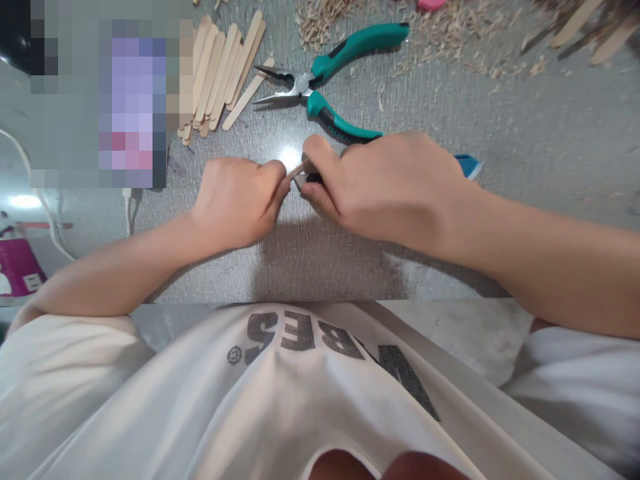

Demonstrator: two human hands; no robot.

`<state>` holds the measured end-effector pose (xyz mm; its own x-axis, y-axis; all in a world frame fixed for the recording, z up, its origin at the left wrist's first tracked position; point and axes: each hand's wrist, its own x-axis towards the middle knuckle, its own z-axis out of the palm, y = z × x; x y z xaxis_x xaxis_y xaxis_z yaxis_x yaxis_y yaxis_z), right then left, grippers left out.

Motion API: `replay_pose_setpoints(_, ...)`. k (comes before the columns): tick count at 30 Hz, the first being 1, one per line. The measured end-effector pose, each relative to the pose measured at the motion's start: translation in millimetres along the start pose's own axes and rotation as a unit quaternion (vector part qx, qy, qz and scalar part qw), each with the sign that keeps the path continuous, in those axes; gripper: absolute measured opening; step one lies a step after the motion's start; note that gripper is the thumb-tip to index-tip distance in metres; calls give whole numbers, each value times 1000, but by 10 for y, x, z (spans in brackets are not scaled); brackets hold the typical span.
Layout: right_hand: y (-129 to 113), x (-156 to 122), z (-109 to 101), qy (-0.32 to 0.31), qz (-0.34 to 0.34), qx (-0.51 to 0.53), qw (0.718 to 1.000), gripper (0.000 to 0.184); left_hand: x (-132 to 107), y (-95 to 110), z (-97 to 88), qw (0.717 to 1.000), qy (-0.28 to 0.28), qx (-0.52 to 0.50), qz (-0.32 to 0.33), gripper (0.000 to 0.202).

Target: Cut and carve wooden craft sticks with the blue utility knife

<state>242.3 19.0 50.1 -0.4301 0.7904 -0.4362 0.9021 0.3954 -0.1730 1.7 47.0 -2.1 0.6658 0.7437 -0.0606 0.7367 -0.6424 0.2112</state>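
Observation:
My left hand point(235, 200) is closed, pinching one end of a thin wooden craft stick point(299, 169). Closed around a utility knife with a blue end point(467, 165) is my right hand point(395, 187). The short metal blade shows between the two hands, close against the stick; whether it cuts in I cannot tell. My right fingers hide most of the handle, and my right forefinger lies over the stick's far end. Just beyond my right hand, needle-nose pliers point(303, 83) with green grips lie with their jaws apart.
Several craft sticks point(217, 77) lie in a loose pile at the back left. Wood shavings point(450, 37) are strewn over the far right of the grey table point(330, 260). A pixelated patch covers the upper left, near a white cable point(43, 197) and a purple packet point(19, 267).

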Motion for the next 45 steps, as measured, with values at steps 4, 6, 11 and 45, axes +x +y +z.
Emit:
replay_pose_setpoints(4, -26, 0, -23, -20, 8, 5, 1000, 65, 11, 34, -27, 999, -21, 35, -1, 70)
replay_pose_setpoints(6, -35, 8, -29, -22, 5, 3, 1000, 65, 29, 89, -108, 996, -62, 54, -18, 67)
replay_pose_setpoints(11, -44, 33, -27, -47, 5, -33, 998, 76, 72, 240, -328, 979, -183, 64, -64, 63)
replay_pose_setpoints(45, 20, 35, 12, -30, -1, 3, 1000, 74, 5, 343, -369, 976, -155, 23, -148, 36)
